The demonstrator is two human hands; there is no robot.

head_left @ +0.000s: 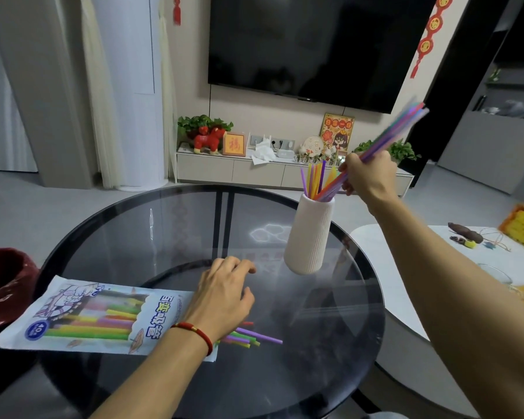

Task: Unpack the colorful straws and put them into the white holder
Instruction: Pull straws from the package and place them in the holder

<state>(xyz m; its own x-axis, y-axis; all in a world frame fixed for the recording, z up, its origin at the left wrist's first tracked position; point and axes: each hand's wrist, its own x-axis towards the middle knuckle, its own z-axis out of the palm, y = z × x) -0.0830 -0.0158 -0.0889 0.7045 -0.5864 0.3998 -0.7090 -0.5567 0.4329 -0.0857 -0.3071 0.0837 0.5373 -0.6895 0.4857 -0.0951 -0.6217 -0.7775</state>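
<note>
A white ribbed holder [309,234] stands upright on the round glass table [164,225], right of centre, with several straws [313,176] standing in it. My right hand [368,173] grips a tilted bundle of colorful straws [397,128]; their lower ends sit at the holder's mouth. The straw packet [94,316] lies flat at the table's left, with more straws inside. Loose straw ends [248,337] poke out from its open end beneath my left wrist. My left hand [224,294] hovers or rests over the packet's open end, fingers loosely curled, holding nothing.
A dark red bin bag [3,285] sits off the table's left edge. A white side table [436,261] with small clutter adjoins on the right. Beyond the table are a low TV cabinet [254,170] and a wall-mounted TV [312,46].
</note>
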